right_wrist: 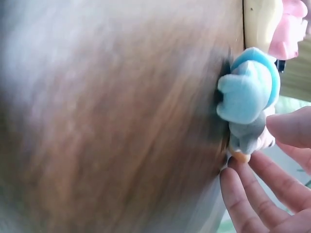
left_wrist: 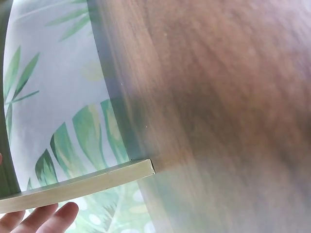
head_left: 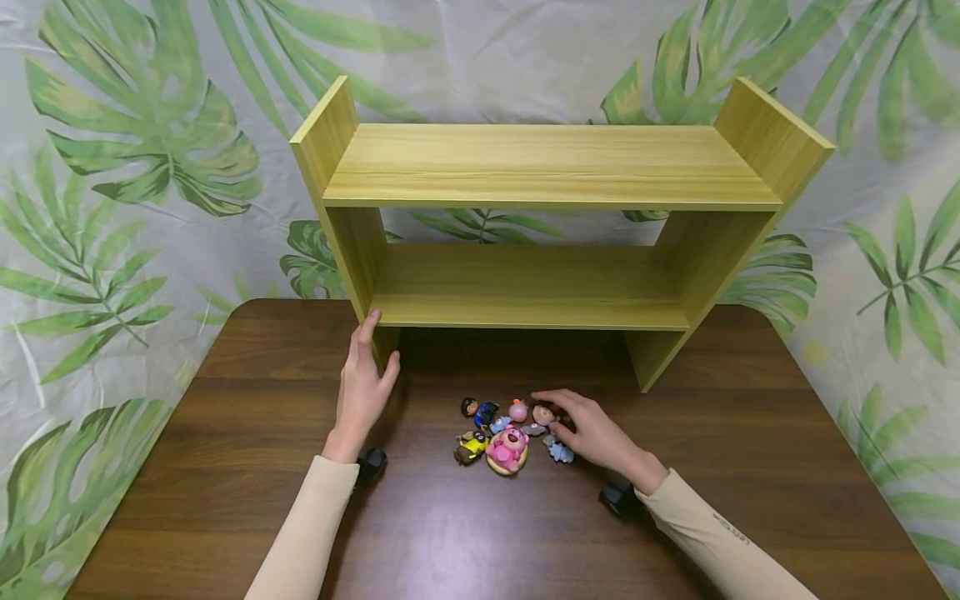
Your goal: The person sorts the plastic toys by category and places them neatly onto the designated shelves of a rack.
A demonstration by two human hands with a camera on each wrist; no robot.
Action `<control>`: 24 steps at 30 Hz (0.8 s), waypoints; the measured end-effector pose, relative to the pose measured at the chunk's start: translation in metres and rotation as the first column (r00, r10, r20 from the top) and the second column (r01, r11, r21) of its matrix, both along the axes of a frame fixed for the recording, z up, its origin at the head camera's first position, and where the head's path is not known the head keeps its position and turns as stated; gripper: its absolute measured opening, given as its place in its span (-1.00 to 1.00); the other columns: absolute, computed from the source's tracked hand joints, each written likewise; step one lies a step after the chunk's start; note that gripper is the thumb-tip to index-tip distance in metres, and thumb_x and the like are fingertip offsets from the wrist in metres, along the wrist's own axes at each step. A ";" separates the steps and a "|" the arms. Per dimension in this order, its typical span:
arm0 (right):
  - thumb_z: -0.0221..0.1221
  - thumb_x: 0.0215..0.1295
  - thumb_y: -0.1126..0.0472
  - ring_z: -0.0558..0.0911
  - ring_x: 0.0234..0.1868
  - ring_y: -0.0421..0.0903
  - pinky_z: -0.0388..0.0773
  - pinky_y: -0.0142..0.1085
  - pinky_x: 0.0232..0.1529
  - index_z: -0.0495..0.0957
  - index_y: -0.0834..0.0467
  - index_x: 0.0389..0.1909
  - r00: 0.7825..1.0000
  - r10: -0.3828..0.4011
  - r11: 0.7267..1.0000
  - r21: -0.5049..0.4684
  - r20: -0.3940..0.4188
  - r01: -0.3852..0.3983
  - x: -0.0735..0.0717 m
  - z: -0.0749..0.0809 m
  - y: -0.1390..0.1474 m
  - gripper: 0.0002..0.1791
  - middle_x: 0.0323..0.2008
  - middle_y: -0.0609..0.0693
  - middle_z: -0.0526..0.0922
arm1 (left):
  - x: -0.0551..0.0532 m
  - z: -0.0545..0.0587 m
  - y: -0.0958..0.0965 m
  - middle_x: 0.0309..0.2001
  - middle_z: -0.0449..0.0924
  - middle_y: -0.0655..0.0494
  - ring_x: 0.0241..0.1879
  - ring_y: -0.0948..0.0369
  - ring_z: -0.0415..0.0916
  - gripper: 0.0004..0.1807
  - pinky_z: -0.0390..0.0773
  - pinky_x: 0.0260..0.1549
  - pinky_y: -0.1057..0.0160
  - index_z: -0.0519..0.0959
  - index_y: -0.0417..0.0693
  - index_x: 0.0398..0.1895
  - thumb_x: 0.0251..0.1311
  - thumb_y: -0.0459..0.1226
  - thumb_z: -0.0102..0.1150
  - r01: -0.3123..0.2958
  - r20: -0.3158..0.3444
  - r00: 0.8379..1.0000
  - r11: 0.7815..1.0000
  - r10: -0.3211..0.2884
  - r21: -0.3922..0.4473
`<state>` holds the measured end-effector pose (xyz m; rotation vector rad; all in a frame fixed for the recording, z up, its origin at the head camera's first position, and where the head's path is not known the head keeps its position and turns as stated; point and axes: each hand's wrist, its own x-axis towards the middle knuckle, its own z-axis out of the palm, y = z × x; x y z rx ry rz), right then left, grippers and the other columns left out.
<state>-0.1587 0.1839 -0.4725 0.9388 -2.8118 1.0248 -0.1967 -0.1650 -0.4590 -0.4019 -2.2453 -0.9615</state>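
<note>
My left hand [head_left: 363, 392] grips the front edge of the left side panel of a wooden desktop shelf [head_left: 551, 312]. In the left wrist view, fingers [left_wrist: 60, 216] lie along the outer face of that panel [left_wrist: 92, 183]. My right hand [head_left: 596, 433] is at the right of a cluster of small toy figures, its thumb and fingers around a figurine with a round peach head [head_left: 543, 414]. A pale blue figurine [right_wrist: 248, 90] lies by the thumb, a grey one just below it. Left of these lie a pink bear [head_left: 507, 450], a pink round figure [head_left: 518, 409] and others.
The shelf stands at the back of a dark wooden table [head_left: 450, 542], with an upper board [head_left: 551, 162] and a lower board. Behind hangs a leaf-patterned cloth [head_left: 480, 58]. Figures in yellow [head_left: 472, 447] and blue [head_left: 483, 413] clothes lie at the cluster's left.
</note>
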 end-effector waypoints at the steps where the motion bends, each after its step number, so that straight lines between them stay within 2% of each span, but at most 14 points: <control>1: 0.21 0.20 0.41 0.56 -0.11 -0.09 0.54 -0.17 -0.17 0.45 0.20 0.20 1.000 -0.001 1.000 -0.005 0.010 0.001 0.000 0.000 0.000 -0.49 0.03 0.08 0.55 | 0.000 0.000 0.000 0.27 0.22 -0.25 -0.06 -0.22 0.43 -0.11 0.46 -0.36 -0.07 -0.05 0.18 0.43 0.16 -0.50 0.17 -0.001 -0.001 1.000 1.000 0.001 0.001; 4: 0.21 0.20 0.41 0.56 -0.15 -0.11 0.55 -0.25 -0.21 0.45 0.20 0.21 1.000 0.010 1.000 -0.007 0.025 -0.009 -0.002 0.000 0.001 -0.49 0.03 0.07 0.55 | -0.001 0.000 0.000 0.27 0.23 -0.26 -0.13 -0.23 0.44 -0.12 0.44 -0.42 -0.04 -0.04 0.19 0.43 0.15 -0.52 0.16 -0.002 -0.007 1.000 1.000 0.002 0.004; 8: 0.19 0.18 0.44 0.56 -0.19 -0.11 0.55 -0.28 -0.26 0.46 0.23 0.19 0.999 0.030 0.999 -0.021 0.041 -0.029 -0.005 -0.001 0.001 -0.50 0.02 0.08 0.56 | -0.001 -0.001 -0.001 0.27 0.23 -0.26 -0.11 -0.24 0.44 -0.14 0.43 -0.42 -0.03 -0.03 0.19 0.44 0.17 -0.51 0.13 0.001 -0.015 1.000 1.000 0.000 0.008; 14: 0.18 0.20 0.42 0.54 -0.26 -0.14 0.54 -0.29 -0.29 0.49 0.23 0.15 0.997 0.036 0.999 -0.027 0.072 -0.034 -0.009 -0.004 0.001 -0.55 -0.04 0.06 0.58 | -0.002 -0.002 -0.001 0.25 0.26 -0.23 0.06 -0.21 0.40 -0.12 0.48 -0.25 -0.11 0.00 0.19 0.43 0.14 -0.55 0.14 -0.006 -0.021 1.000 1.000 0.007 0.024; 16: 0.18 0.22 0.41 0.54 -0.28 -0.16 0.53 -0.29 -0.29 0.51 0.22 0.13 0.996 0.032 0.999 -0.029 0.082 -0.030 -0.009 -0.005 0.002 -0.58 -0.08 0.03 0.58 | -0.003 -0.003 -0.001 0.24 0.27 -0.24 0.05 -0.21 0.40 -0.11 0.48 -0.23 -0.12 0.01 0.20 0.43 0.13 -0.56 0.15 -0.010 -0.021 1.000 1.000 0.011 0.028; 20: 0.20 0.20 0.39 0.52 -0.31 -0.18 0.50 -0.29 -0.31 0.56 0.19 0.07 0.995 0.011 1.000 -0.030 0.097 -0.008 -0.008 -0.005 0.002 -0.62 -0.19 -0.03 0.57 | -0.003 -0.004 -0.001 0.20 0.30 -0.25 -0.23 -0.18 0.44 -0.10 0.46 -0.39 -0.05 0.02 0.22 0.42 0.11 -0.57 0.16 -0.016 -0.028 0.999 0.999 0.017 0.030; 22: 0.20 0.19 0.39 0.52 -0.31 -0.18 0.50 -0.29 -0.32 0.58 0.19 0.03 0.995 -0.001 1.000 -0.028 0.100 0.004 -0.007 -0.005 0.002 -0.65 -0.22 -0.05 0.55 | -0.003 -0.004 -0.001 0.18 0.31 -0.25 -0.44 -0.09 0.35 -0.10 0.39 -0.49 0.01 0.03 0.24 0.42 0.12 -0.57 0.15 -0.021 -0.027 0.999 0.999 0.022 0.028; 24: 0.21 0.20 0.37 0.52 -0.30 -0.18 0.50 -0.29 -0.32 0.59 0.19 0.00 0.995 -0.011 1.000 -0.026 0.101 0.014 -0.007 -0.004 0.002 -0.68 -0.23 -0.05 0.54 | -0.003 -0.005 -0.001 0.17 0.32 -0.25 -0.57 0.04 0.21 -0.10 0.31 -0.56 0.07 0.03 0.25 0.42 0.11 -0.57 0.15 -0.024 -0.030 0.999 0.999 0.025 0.026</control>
